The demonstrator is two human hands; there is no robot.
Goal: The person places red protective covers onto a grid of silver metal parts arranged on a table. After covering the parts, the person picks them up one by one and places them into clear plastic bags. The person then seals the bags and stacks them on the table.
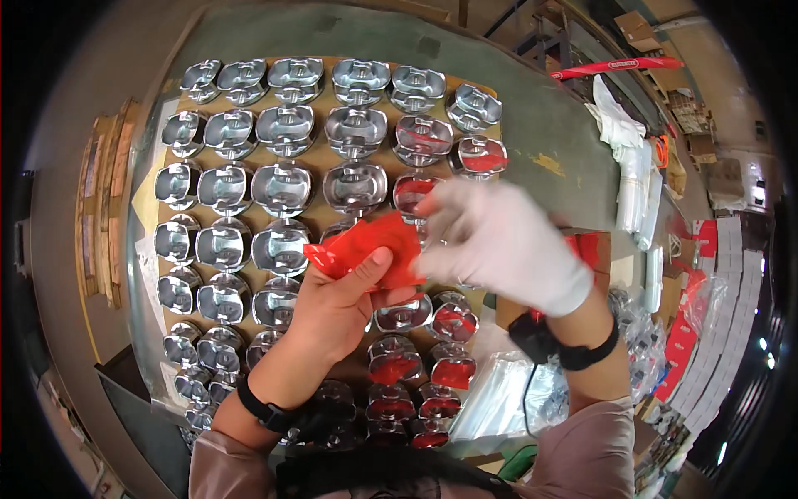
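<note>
My bare left hand [337, 303] is closed on a crumpled red plastic bag [378, 241], the thumb pressing on its front. Beside the bag, my right hand [503, 241] wears a white glove and is blurred. Its fingers are curved and apart, with nothing visible between them; whether the thumb touches the bag's edge I cannot tell. Below both hands, shiny metal pistons [283, 190] stand in rows on a brown cardboard sheet [320, 125]. Several on the right side, such as one piston [480, 156], show red in or behind their hollows.
The cardboard lies on a green table [540, 133]. Clear plastic bags [499, 391] lie at the near right. Rolled clear plastic [636, 187] and a white cloth [613, 116] rest along the right edge. Red and white boxes [698, 308] stand beyond; wooden pallets [104, 204] are at left.
</note>
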